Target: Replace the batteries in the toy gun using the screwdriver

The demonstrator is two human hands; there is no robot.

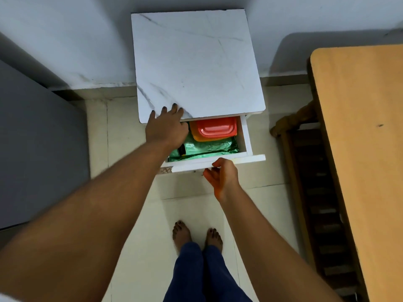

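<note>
While the right hand [222, 177] grips the drawer front [239, 160], the flat, empty left hand [166, 129] covers a black-and-yellow object [181, 151].

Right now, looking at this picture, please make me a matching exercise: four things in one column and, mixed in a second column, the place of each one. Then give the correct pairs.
Column one:
1. left hand
2. right hand
3. red-lidded box
4. wooden table

Column two:
A. inside the open drawer, on green wrapping
B. at the right edge of the view
C. on the front panel of the drawer
D. on the front edge of the white marble-pattern top, over the drawer's left side

Pairs: 1-D, 2-C, 3-A, 4-B
</note>
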